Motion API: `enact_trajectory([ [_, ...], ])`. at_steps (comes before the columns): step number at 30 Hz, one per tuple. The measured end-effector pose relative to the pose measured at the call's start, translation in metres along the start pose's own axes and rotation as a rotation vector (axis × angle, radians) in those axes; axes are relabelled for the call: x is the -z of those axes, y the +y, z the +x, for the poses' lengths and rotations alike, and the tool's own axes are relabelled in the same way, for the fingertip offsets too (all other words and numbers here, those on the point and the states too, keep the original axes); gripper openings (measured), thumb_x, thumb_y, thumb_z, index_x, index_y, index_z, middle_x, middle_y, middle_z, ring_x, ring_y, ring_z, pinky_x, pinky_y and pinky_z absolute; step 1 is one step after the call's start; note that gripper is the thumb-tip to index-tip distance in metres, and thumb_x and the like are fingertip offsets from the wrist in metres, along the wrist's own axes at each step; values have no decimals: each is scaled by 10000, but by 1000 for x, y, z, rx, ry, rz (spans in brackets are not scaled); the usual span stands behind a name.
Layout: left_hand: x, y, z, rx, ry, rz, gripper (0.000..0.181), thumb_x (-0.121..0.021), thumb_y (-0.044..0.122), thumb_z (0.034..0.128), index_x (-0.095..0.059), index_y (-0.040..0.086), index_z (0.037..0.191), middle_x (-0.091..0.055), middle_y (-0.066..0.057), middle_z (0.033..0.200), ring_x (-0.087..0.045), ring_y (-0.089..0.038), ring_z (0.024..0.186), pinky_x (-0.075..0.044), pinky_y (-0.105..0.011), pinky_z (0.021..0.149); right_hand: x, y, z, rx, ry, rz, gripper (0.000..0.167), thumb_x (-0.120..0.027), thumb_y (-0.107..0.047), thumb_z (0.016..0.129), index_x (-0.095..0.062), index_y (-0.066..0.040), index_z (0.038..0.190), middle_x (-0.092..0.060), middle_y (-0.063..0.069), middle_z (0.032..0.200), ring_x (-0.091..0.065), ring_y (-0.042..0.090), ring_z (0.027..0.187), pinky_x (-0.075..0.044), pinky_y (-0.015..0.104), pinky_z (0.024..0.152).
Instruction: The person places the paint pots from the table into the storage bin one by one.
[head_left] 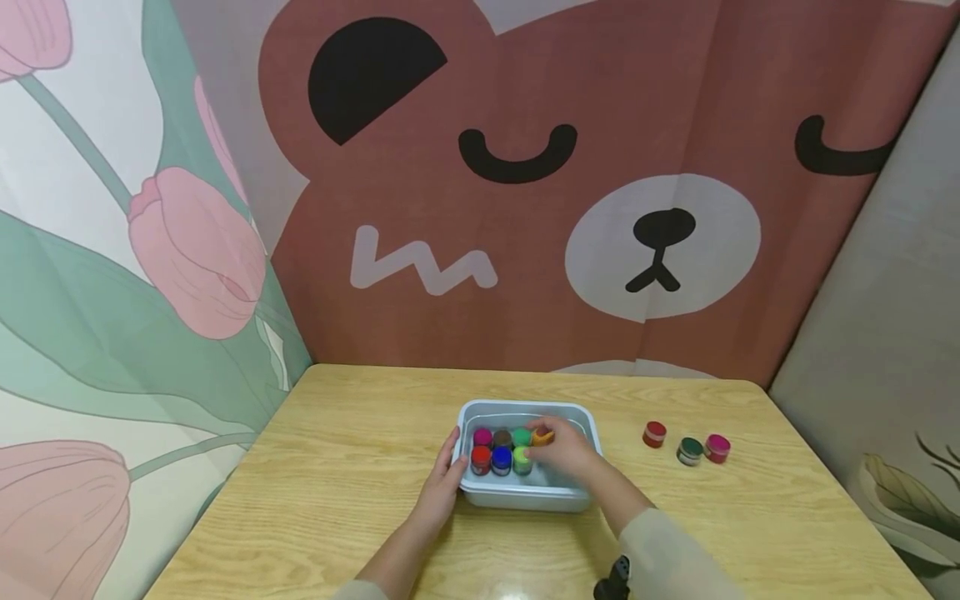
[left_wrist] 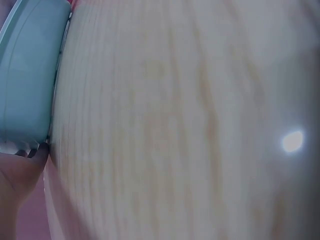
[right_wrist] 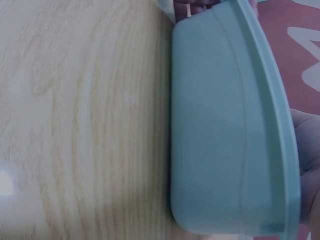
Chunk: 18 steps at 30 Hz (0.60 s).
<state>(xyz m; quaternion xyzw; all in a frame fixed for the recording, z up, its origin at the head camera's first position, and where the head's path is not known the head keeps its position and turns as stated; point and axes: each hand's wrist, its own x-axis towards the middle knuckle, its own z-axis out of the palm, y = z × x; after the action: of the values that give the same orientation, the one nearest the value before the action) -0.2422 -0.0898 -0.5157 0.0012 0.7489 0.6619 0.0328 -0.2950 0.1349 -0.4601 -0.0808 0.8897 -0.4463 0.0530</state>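
"Tray first: where is it, going by the hands?"

"Between them, on the table. The left hand grips its left wall, with the thumb up at the rim."

"And the right hand?"

"Over the right part of the tray, thumb and finger pinching an orange jar. That spot is slightly blurred."

"What lies left of those fingers?"

"In the far row, a green jar just beside them, then a brown jar, then a magenta jar. In the near row, a light green jar by the thumb, then a blue jar, then a red jar closest to the left hand."

"And past the right hand?"

"Outside the tray, well apart to its right, three more on the table: another red jar nearest the hand, then a dark green jar and another magenta jar close together."

"Under the right hand's palm?"

"Hidden from the head view; I can't tell."
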Motion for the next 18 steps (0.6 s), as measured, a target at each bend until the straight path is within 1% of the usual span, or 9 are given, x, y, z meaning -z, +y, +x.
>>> enact_trajectory([
  [3, 1, -1, 0, 1, -6, -3, 578, -429, 316, 1039, -211, 277, 1572, -176, -149, 1641, -125, -450, 1495, -138, -685, 1168, 9, 0, -2, -5, 8, 17, 409, -786, -108, 805, -657, -37, 1186, -651, 158, 1148, -624, 245, 966, -550, 370, 805],
  [6, 1, -2, 1, 2, -4, -2, 575, -429, 318, 1038, -217, 278, 1571, -178, -148, 1640, -126, -449, 1496, -138, -683, 1169, 19, 2, -4, -17, 21, 26, 406, -763, -133, 839, -649, -50, 1220, -648, 137, 1207, -615, 262, 1037, -549, 386, 850],
  [9, 1, -3, 2, 6, 0, 2, 569, -431, 320, 1039, -225, 285, 1568, -184, -150, 1638, -129, -450, 1494, -138, -686, 1167, 29, 4, -6, -10, 37, 25, 420, -748, -173, 862, -634, -64, 1251, -643, 124, 1246, -603, 290, 1110, -551, 411, 888],
  [12, 1, -3, 3, 11, 3, 1, 567, -432, 326, 1037, -231, 294, 1566, -190, -146, 1637, -134, -447, 1494, -137, -683, 1168, 40, 6, -9, -15, 61, 18, 444, -740, -207, 874, -617, -89, 1284, -630, 115, 1277, -590, 293, 1150, -552, 419, 918],
  [18, 1, -3, 3, 2, -3, -1, 572, -428, 334, 1040, -221, 277, 1570, -191, -156, 1635, -140, -453, 1491, -148, -684, 1166, 64, 16, -17, -39, 110, 48, 503, -713, -245, 902, -559, -85, 1354, -576, 158, 1351, -545, 341, 1226, -542, 451, 967],
])
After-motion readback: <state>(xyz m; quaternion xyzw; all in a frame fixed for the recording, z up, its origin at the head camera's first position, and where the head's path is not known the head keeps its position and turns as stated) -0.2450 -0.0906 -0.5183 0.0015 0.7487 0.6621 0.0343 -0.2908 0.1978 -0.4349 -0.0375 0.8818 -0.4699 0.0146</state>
